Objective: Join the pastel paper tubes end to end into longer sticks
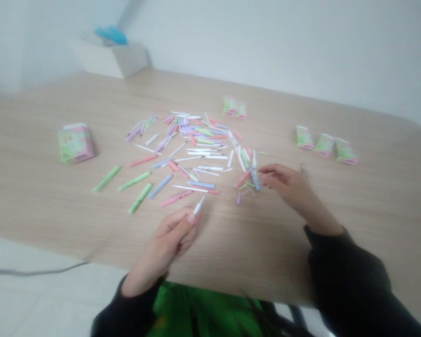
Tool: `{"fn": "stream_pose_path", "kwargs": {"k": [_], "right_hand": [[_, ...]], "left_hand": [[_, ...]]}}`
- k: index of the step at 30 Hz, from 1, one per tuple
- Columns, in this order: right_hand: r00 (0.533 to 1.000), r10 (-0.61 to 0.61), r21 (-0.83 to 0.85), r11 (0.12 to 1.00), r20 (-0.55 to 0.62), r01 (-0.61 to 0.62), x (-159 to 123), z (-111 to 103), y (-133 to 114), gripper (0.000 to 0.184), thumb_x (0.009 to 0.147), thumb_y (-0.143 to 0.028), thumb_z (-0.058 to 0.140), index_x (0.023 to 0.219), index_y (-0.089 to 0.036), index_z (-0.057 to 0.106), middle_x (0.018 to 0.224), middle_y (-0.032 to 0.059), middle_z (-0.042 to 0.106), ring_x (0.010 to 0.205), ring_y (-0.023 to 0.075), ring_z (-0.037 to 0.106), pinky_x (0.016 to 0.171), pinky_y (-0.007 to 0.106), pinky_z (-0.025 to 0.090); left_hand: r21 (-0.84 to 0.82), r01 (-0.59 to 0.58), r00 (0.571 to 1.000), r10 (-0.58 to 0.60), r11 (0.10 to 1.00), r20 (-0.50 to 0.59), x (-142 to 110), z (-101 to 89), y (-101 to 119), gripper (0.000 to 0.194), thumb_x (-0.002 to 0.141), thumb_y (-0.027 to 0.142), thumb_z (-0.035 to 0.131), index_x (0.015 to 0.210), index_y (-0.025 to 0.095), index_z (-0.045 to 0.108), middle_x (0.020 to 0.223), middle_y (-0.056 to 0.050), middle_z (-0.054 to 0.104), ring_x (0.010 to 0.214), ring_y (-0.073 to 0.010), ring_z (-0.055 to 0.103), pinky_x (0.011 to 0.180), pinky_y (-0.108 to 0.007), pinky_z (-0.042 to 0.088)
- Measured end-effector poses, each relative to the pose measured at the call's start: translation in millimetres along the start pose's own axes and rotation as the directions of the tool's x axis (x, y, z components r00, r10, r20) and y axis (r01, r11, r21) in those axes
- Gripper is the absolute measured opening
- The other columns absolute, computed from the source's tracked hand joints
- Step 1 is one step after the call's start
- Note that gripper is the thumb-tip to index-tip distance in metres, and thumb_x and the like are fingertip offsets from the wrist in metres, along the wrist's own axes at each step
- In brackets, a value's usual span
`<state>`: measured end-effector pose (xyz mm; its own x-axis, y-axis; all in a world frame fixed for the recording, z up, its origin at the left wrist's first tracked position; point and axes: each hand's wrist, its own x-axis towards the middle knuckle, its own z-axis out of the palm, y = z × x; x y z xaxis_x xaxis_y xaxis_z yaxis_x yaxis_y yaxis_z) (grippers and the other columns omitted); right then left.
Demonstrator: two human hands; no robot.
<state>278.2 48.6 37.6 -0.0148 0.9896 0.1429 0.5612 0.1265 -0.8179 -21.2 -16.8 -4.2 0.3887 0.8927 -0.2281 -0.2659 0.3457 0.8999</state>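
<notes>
In the head view, the left hand (173, 234) is holding a thin white piece (199, 205), its grip closing thumb and fingers around it; the lower end is hiding inside. The right hand (282, 181) is hovering just beside a blue stick (254, 179); blur is covering the fingertips, so I cannot tell whether this grip is open or closed. Scattered sticks (210, 168) are overlapping, hard to count. The wooden surface (252, 243) is standing near a pale wall (266, 47). A white box (101, 58) is sitting far left. The frame is cutting the dark sleeves (350, 271).
</notes>
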Motion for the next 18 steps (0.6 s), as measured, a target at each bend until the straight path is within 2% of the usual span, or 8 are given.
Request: {"fn": "stream_pose_path", "kwargs": {"k": [3,7,10,13,18], "right_hand": [[0.995,0.055,-0.27,0.96,-0.086,-0.077,27.4,-20.2,17.2,0.027,0.084,-0.031,0.062,0.102,-0.014,0.075,0.069,0.004,0.068,0.059,0.0172,0.058,0.057,0.03,0.043],[0.997,0.075,-0.521,0.852,0.015,-0.056,68.6,-20.9,24.8,0.03,0.084,-0.023,0.055,0.1,-0.01,0.077,0.083,0.0104,0.074,0.066,0.0191,0.062,0.064,0.031,0.045],[0.994,0.082,-0.579,0.815,0.076,-0.023,94.3,-8.3,26.5,0.022,0.08,-0.02,0.057,0.083,-0.011,0.078,0.083,0.0114,0.076,0.073,0.0206,0.064,0.068,0.03,0.044],[0.989,0.096,-0.623,0.782,0.111,-0.006,112.0,4.1,28.9,0.022,0.08,-0.023,0.059,0.071,-0.012,0.075,0.071,0.0102,0.072,0.066,0.0197,0.06,0.062,0.03,0.04],[0.986,0.062,-0.638,0.769,0.153,0.051,139.2,9.3,24.3,0.025,0.083,-0.026,0.057,0.071,-0.012,0.074,0.069,0.0096,0.071,0.066,0.0197,0.06,0.061,0.03,0.038]], "left_hand": [[0.0,-0.025,0.999,0.025,1.0,-0.048,-7.7,-18.7,0.4,0.042,0.094,0.049,0.063,0.07,0.018,0.049,0.055,0.009,0.032,0.045,-0.0052,0.021,0.04,-0.018,0.016],[-0.025,-0.055,0.996,0.053,0.998,-0.078,-8.7,-27.5,-2.2,0.042,0.093,0.049,0.064,0.07,0.017,0.051,0.056,0.008,0.031,0.047,-0.0059,0.022,0.041,-0.018,0.018],[-0.035,-0.065,0.993,0.061,0.997,-0.104,-6.4,-25.1,-2.7,0.042,0.092,0.051,0.066,0.07,0.017,0.052,0.056,0.008,0.031,0.047,-0.0062,0.023,0.042,-0.018,0.02],[-0.054,-0.065,0.987,0.056,0.996,-0.153,-6.2,-24.5,0.0,0.042,0.089,0.053,0.069,0.072,0.017,0.054,0.055,0.008,0.031,0.047,-0.0065,0.023,0.041,-0.018,0.021],[-0.098,-0.1,0.958,0.069,0.99,-0.278,-10.9,-38.5,12.4,0.043,0.086,0.053,0.072,0.07,0.018,0.052,0.055,0.008,0.031,0.047,-0.0064,0.021,0.042,-0.018,0.022]]}}
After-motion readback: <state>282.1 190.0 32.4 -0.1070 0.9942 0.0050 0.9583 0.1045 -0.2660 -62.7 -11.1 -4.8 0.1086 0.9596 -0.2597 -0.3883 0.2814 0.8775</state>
